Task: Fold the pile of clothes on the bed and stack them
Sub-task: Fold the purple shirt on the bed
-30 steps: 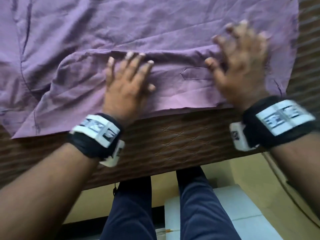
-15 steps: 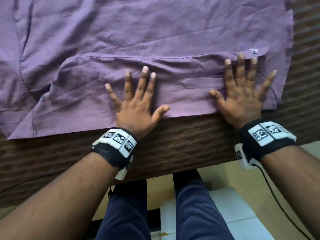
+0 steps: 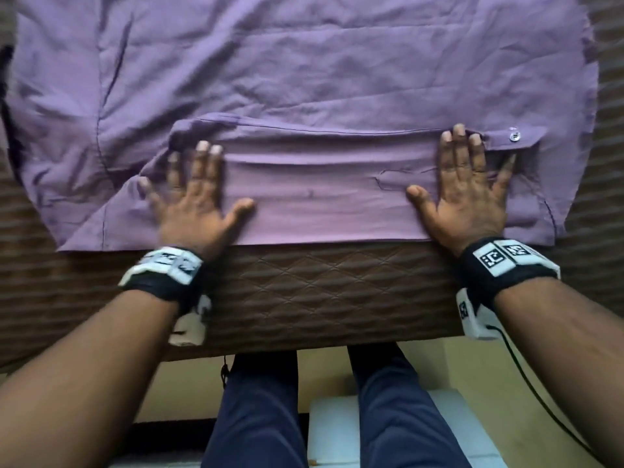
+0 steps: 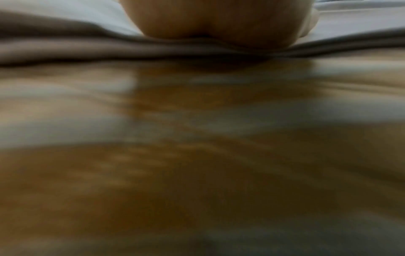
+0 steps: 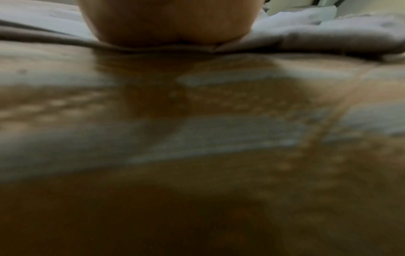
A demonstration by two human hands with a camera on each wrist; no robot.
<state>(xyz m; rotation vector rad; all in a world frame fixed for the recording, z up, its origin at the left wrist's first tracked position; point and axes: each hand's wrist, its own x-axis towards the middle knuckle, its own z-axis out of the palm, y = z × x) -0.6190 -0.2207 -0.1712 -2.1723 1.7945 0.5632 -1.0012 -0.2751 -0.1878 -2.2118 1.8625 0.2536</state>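
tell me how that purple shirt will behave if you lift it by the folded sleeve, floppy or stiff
Probably floppy: the purple shirt is thin and creased all over, so it should sag and unfold. Likely light, as the left hand and right hand flatten it with spread fingers. It may slide on the quilted brown mattress.

Head view looked steeply down from above the bed edge (image 3: 320, 292), taking in both forearms and the purple shirt (image 3: 304, 79). Each wrist view sat very low, nearly on the bedcover, facing forward past the heel of its hand; blurred. All three shared the shirt's near edge (image 4: 65, 50) (image 5: 306, 41).
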